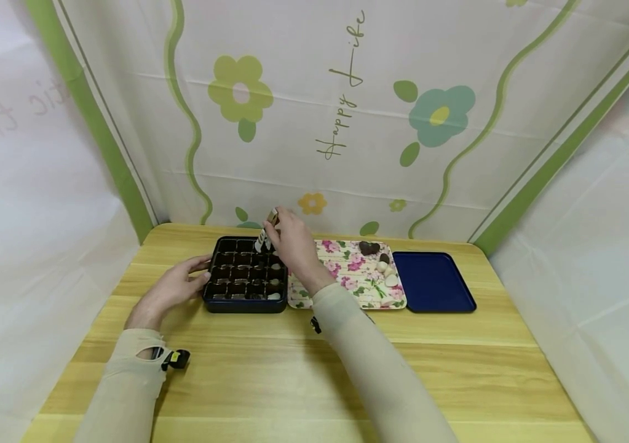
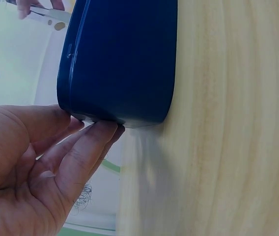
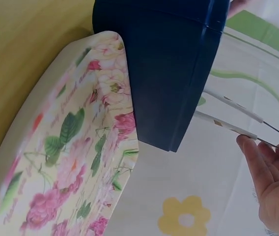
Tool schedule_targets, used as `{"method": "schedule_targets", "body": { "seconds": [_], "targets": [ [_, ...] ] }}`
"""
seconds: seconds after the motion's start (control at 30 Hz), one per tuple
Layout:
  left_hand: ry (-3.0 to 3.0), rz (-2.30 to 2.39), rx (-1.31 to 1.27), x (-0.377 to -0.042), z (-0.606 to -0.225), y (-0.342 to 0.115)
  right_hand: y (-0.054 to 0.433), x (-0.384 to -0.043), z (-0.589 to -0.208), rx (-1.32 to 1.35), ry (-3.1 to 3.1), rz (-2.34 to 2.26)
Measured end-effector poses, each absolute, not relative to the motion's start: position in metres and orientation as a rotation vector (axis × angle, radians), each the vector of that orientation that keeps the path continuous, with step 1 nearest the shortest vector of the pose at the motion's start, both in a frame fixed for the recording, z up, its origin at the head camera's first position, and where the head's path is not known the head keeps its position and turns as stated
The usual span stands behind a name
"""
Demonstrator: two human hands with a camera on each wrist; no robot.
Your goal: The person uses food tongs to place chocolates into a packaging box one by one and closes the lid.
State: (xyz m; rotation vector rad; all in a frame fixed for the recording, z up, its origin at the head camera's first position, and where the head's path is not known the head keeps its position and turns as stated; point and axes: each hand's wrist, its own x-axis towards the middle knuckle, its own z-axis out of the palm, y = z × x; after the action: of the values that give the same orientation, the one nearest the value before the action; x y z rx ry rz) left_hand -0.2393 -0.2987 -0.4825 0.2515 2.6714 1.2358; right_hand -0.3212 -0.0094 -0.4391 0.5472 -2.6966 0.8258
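The right hand (image 1: 294,243), gripping slender white-and-metal tongs (image 3: 237,130), is best steadied so the square navy box (image 1: 245,307) isn't jarred.

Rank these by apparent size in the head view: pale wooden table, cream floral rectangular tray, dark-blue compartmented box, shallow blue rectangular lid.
1. Wooden table
2. Floral tray and compartmented box, unranked: the right hand hides part of the tray
3. Blue lid
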Motion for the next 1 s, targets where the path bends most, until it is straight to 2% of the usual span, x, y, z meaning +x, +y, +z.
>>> {"method": "schedule_targets", "body": {
  "seconds": [0.47, 1.0],
  "targets": [
    [2.670, 1.225, 0.246, -0.239, -0.481, -0.299, 0.017, -0.317, -0.430, 0.510, -2.589, 1.116],
    [2.649, 1.212, 0.233, -0.240, -0.482, -0.300, 0.122, -0.297, -0.415, 0.242, -2.587, 1.103]
  ]
}}
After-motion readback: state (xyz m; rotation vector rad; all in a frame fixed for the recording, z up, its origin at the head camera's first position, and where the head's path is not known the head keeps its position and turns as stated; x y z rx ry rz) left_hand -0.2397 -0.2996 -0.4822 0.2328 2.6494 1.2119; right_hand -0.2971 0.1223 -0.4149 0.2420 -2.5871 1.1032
